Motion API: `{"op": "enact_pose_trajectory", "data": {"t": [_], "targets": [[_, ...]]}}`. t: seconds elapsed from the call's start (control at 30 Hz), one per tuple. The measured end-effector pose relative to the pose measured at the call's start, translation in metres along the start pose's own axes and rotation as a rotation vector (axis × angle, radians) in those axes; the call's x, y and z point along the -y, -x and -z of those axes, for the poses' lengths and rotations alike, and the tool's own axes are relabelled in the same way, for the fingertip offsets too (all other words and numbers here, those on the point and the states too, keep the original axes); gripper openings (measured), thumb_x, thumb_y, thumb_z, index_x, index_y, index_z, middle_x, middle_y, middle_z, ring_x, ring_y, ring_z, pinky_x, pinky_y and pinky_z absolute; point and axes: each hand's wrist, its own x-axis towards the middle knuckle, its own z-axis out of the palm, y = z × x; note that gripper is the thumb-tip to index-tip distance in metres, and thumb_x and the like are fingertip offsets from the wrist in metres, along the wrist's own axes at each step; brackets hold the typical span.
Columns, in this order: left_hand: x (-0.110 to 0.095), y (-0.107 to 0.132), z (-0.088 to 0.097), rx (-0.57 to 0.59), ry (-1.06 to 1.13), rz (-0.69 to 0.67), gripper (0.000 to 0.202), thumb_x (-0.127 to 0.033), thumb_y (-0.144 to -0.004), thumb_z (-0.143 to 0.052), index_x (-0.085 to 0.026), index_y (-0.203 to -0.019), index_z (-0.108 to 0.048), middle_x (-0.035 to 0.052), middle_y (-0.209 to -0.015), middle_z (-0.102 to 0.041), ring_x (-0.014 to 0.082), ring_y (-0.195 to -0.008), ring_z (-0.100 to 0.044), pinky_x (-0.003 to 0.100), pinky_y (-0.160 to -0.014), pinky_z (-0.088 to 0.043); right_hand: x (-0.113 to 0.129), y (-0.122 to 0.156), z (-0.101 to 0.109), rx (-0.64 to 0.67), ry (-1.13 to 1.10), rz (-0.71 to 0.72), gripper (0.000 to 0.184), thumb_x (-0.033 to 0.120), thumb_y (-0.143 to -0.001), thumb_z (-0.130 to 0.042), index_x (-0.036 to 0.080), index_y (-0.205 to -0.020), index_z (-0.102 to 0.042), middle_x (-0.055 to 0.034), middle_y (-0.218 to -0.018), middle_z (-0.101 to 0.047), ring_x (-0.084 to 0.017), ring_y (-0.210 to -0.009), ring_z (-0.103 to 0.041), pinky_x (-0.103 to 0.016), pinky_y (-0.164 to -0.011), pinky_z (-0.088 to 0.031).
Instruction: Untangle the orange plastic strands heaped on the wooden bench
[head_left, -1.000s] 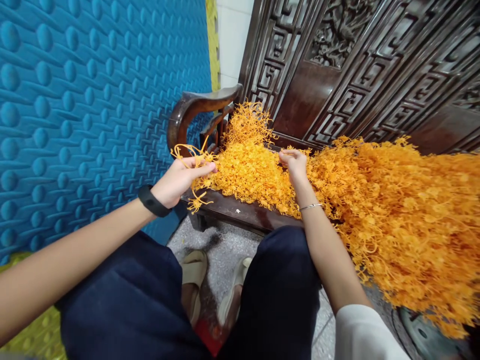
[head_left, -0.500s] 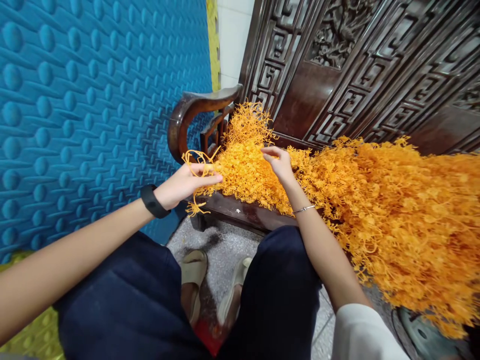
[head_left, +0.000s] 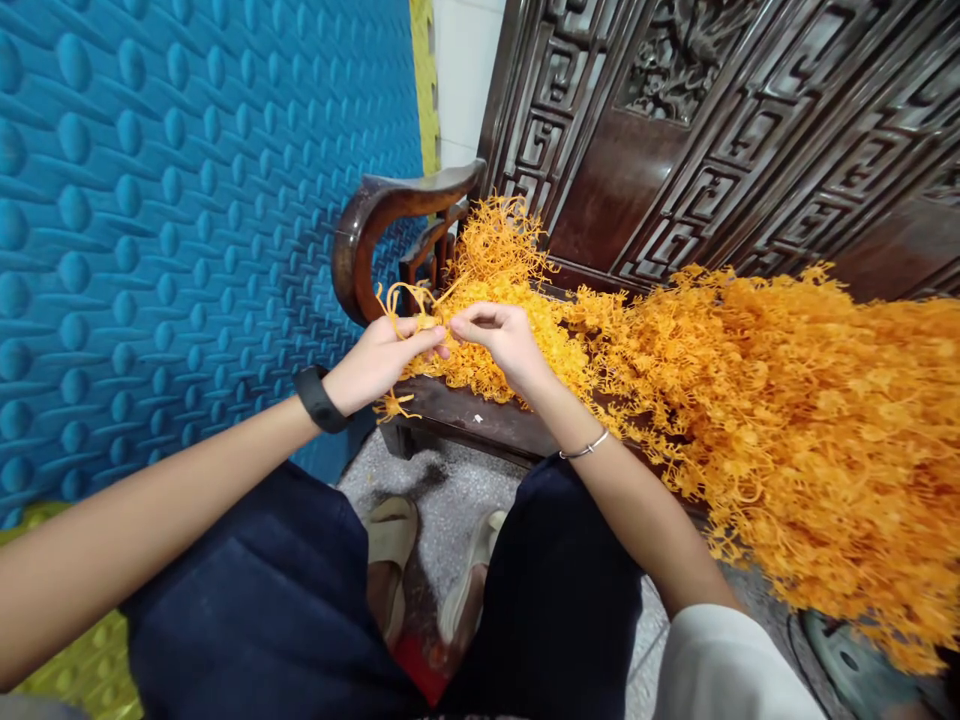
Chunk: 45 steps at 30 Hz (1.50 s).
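Dark wooden bench [head_left: 510, 432] is partly covered with heaped orange pieces [head_left: 817, 430]. Right hand [head_left: 506, 342] is now brought across to just beside the left hand [head_left: 386, 358], its grip seemingly pinched together; contents cannot be told. Clamped in the left, above the bench's end: looped orange strands [head_left: 391, 300], now apparently worked two-handed.

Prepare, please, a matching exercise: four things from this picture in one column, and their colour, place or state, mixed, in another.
1. left hand
2. right hand
3. orange strands
4. sandals

A. heaped on the dark wooden bench
B. beige
C. black band at its wrist
D. thin bracelet at its wrist

Pairs: 1-C, 2-D, 3-A, 4-B
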Motion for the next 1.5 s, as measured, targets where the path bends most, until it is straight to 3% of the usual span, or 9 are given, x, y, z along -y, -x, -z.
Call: {"op": "enact_pose_trajectory", "data": {"t": [0.23,0.37,0.47,0.6,0.9,1.07,1.23,1.37,1.5], "targets": [[-0.003,-0.009,-0.006,-0.09,-0.142,-0.099,0.028,-0.036,-0.077,-0.054,-0.015,-0.061,-0.065,-0.0025,-0.048,-0.045,0.0103,-0.049,-0.038,0.024,-0.051,-0.03,-0.003,-0.014,-0.003,-0.276,0.101,0.049,0.012,0.023,-0.066,-0.067,0.018,-0.057,-0.06,0.0029,-0.059,-0.058,-0.009,-0.059,-0.049,-0.026,-0.063,-0.04],[-0.003,-0.001,0.007,-0.184,-0.191,-0.156,0.028,-0.034,-0.077,-0.054,-0.016,-0.058,-0.063,0.0006,-0.059,-0.057,0.0134,-0.061,-0.049,0.025,-0.061,-0.038,-0.013,-0.035,0.054,-0.73,0.174,0.106,0.015,0.021,-0.071,-0.059,0.017,-0.057,-0.057,0.0021,-0.058,-0.056,-0.009,-0.056,-0.047,-0.025,-0.059,-0.037],[-0.003,0.007,0.019,-0.18,-0.11,-0.131,0.026,-0.037,-0.078,-0.054,-0.018,-0.064,-0.065,0.0029,-0.072,-0.065,0.017,-0.073,-0.057,0.026,-0.072,-0.043,-0.025,-0.043,0.106,-0.822,0.24,0.152,0.012,0.023,-0.07,-0.061,0.017,-0.06,-0.06,0.003,-0.06,-0.055,-0.009,-0.059,-0.044,-0.025,-0.064,-0.034],[-0.001,0.009,0.024,-0.067,0.016,-0.137,0.025,-0.042,-0.077,-0.058,-0.019,-0.076,-0.066,0.0048,-0.087,-0.068,0.0177,-0.086,-0.059,0.027,-0.08,-0.044,-0.046,-0.042,0.131,-0.742,0.325,0.064,0.009,0.021,-0.063,-0.068,0.016,-0.057,-0.064,0.0055,-0.05,-0.052,-0.009,-0.056,-0.04,-0.027,-0.063,-0.029],[0.001,0.001,0.015,-0.054,0.25,-0.031,0.036,-0.051,-0.078,-0.054,-0.016,-0.082,-0.061,0.0037,-0.073,-0.061,0.0141,-0.068,-0.056,0.024,-0.058,-0.044,-0.059,-0.051,0.106,-0.658,0.315,-0.072,0.021,0.003,-0.058,-0.066,0.017,-0.072,-0.061,0.005,-0.059,-0.058,-0.009,-0.058,-0.047,-0.027,-0.066,-0.036],[-0.004,-0.001,0.007,-0.021,0.328,0.011,0.039,-0.054,-0.08,-0.052,-0.017,-0.091,-0.057,0.0023,-0.068,-0.059,0.0132,-0.06,-0.054,0.025,-0.055,-0.044,-0.025,-0.029,0.067,-0.369,0.186,0.036,0.007,0.016,-0.067,-0.067,0.017,-0.072,-0.063,0.0001,-0.072,-0.064,-0.009,-0.065,-0.055,-0.026,-0.068,-0.043],[0.0,-0.006,-0.004,-0.066,0.292,0.003,0.046,-0.058,-0.079,-0.051,-0.017,-0.099,-0.056,0.0026,-0.076,-0.06,0.0137,-0.068,-0.056,0.027,-0.065,-0.046,0.012,0.004,0.005,0.112,0.108,0.075,0.032,0.05,-0.072,-0.063,0.019,-0.07,-0.066,-0.001,-0.071,-0.064,-0.011,-0.07,-0.058,-0.026,-0.064,-0.043],[0.003,-0.008,-0.007,-0.069,0.318,-0.005,0.037,-0.052,-0.08,-0.053,-0.02,-0.097,-0.053,-0.0016,-0.072,-0.056,0.0107,-0.057,-0.053,0.024,-0.056,-0.044,0.011,0.01,-0.014,0.13,0.108,0.106,0.028,0.041,-0.06,-0.076,0.019,-0.066,-0.061,0.0017,-0.069,-0.061,-0.01,-0.066,-0.055,-0.026,-0.065,-0.044],[-0.005,-0.006,-0.001,-0.057,0.25,-0.014,0.024,-0.04,-0.079,-0.057,-0.019,-0.071,-0.053,-0.0038,-0.048,-0.049,0.0107,-0.042,-0.047,0.025,-0.046,-0.038,0.006,0.007,-0.011,0.076,-0.014,0.084,0.023,0.037,-0.063,-0.073,0.02,-0.065,-0.058,0.0023,-0.07,-0.061,-0.01,-0.069,-0.056,-0.028,-0.07,-0.046]]}}
